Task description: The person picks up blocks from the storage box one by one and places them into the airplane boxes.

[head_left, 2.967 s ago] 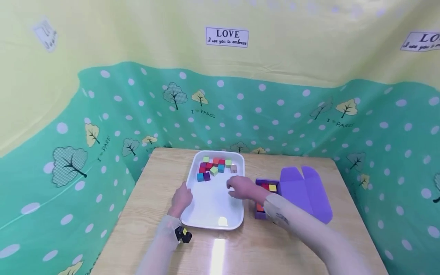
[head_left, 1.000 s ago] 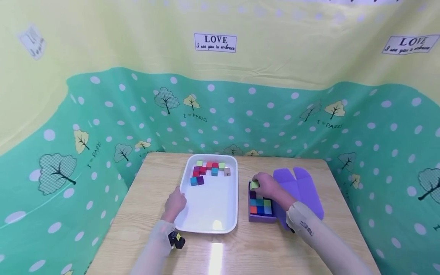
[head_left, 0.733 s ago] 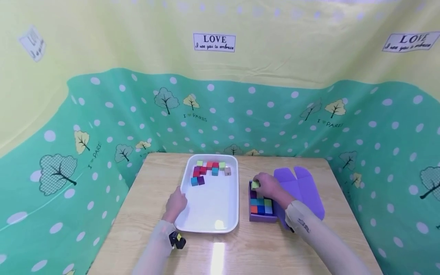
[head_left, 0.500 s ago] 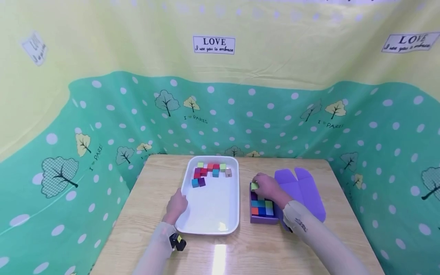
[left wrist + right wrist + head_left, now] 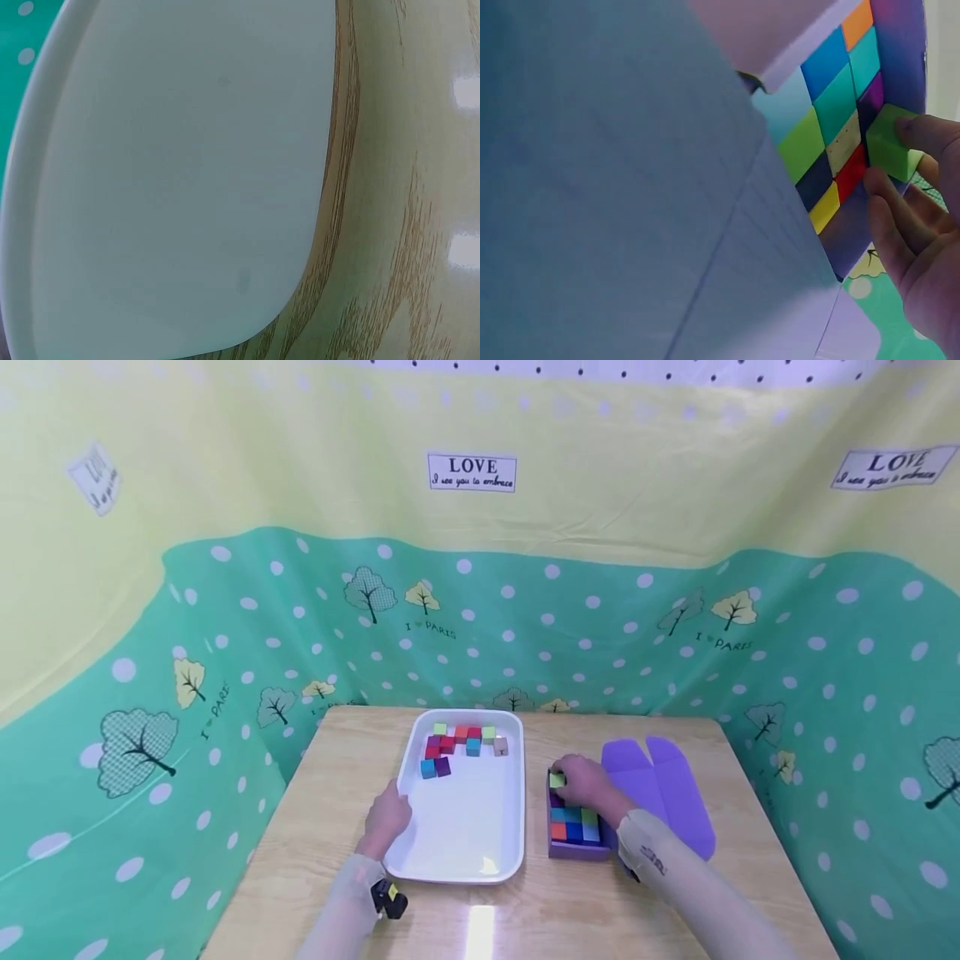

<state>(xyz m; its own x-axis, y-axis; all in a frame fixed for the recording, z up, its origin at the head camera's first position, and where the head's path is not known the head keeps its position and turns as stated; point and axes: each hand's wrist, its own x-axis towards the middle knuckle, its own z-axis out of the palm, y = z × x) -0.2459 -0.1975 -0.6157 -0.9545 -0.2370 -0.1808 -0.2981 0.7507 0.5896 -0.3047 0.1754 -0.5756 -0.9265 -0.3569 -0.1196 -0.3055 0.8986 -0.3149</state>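
At the left side of the white tray (image 5: 468,835), my left hand (image 5: 388,817) holds the rim; its fingertips are partly hidden. Several coloured cubes (image 5: 472,747) lie loosely at the tray's far end. My right hand (image 5: 588,783) pinches a light green cube (image 5: 889,146) between thumb and fingers, at the far left corner of the purple box (image 5: 581,853). That cube sits tilted and higher than its neighbours in the right wrist view. Rows of cubes, including a purple cube (image 5: 871,101) and a red cube (image 5: 850,172), fill much of the box. My left hand is outside the left wrist view.
The box's purple lid (image 5: 660,785) lies folded open to the right, under my right forearm. A wooden table (image 5: 517,918) carries tray and box side by side. Behind and beside it hangs a green and yellow curtain (image 5: 517,635).
From above the tray, my right hand has moved right to the box with a light green cube, which has left the tray's group. My left hand stays at the rim. The head view has shifted slightly.
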